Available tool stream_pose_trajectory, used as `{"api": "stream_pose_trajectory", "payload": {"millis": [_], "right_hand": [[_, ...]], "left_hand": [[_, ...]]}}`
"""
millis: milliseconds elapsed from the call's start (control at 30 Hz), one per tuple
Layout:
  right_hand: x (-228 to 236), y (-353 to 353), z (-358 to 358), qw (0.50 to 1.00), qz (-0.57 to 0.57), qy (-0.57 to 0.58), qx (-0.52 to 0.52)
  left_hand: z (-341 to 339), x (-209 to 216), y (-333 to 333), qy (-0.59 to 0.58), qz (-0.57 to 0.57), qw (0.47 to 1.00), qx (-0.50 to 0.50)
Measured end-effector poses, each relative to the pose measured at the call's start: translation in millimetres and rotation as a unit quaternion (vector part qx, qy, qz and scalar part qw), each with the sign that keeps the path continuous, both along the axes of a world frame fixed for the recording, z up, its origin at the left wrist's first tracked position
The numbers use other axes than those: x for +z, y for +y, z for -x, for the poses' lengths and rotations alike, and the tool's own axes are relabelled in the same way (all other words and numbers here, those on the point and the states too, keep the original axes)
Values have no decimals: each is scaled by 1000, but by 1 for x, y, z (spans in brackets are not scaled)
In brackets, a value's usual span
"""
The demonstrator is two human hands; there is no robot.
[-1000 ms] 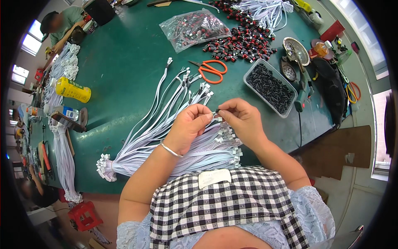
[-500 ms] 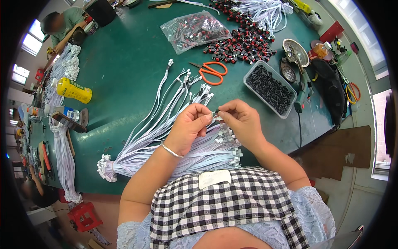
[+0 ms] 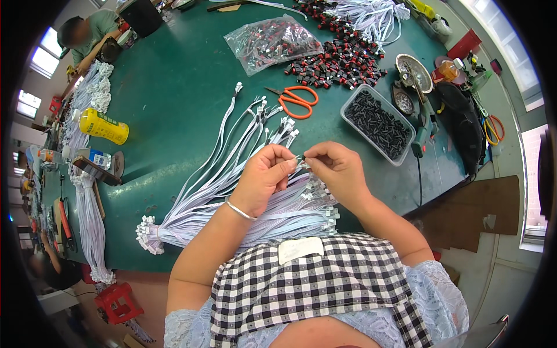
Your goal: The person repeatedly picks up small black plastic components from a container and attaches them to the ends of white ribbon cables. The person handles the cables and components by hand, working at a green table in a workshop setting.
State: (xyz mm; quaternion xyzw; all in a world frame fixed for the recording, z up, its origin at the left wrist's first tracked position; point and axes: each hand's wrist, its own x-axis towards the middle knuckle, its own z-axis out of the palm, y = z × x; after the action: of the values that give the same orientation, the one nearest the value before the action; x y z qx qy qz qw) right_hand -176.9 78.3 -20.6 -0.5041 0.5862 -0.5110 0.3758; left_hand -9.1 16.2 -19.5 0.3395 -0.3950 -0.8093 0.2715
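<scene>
My left hand (image 3: 266,177) pinches the thin end of a white wire (image 3: 299,158) between thumb and forefinger. Facing it, fingertips almost touching, my right hand (image 3: 337,172) pinches a small black tube (image 3: 304,157). Whether the wire tip enters the tube is too small to tell. Beneath both hands spreads a bundle of flat white cables (image 3: 200,223) with white connectors, tied at its left end. Some far ends carry black sleeves. To the right stands a clear plastic tub (image 3: 348,118) of small black tubes (image 3: 377,124).
Orange-handled scissors (image 3: 299,103) lie beyond the cables. Behind them are a clear bag (image 3: 270,43) and a heap of black-and-red parts (image 3: 339,64). A green-handled tool (image 3: 425,136) and metal dish (image 3: 415,72) sit right. A yellow bottle (image 3: 104,126) lies left; a co-worker (image 3: 90,37) sits far left.
My right fingertips have shifted very slightly, and a small gap shows between the wire end and the black tube. My left hand has stayed nearly still.
</scene>
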Motion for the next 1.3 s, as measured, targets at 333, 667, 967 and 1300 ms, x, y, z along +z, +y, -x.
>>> {"api": "stream_pose_trajectory", "payload": {"millis": [333,667,967,1300], "right_hand": [[3,0,-1,1000,-10,6,7],[-4,-2,-3,984,-37,-174,6],[-7,-1,-2,995,-22,-99,2],[7,-3,9,998,-57,-13,39]], "left_hand": [[1,-1,1,-18,33,999,-14],[0,0,0,-9,37,999,-18],[0,-3,1,-3,34,999,-24],[-5,3,1,-62,130,986,-81]]}}
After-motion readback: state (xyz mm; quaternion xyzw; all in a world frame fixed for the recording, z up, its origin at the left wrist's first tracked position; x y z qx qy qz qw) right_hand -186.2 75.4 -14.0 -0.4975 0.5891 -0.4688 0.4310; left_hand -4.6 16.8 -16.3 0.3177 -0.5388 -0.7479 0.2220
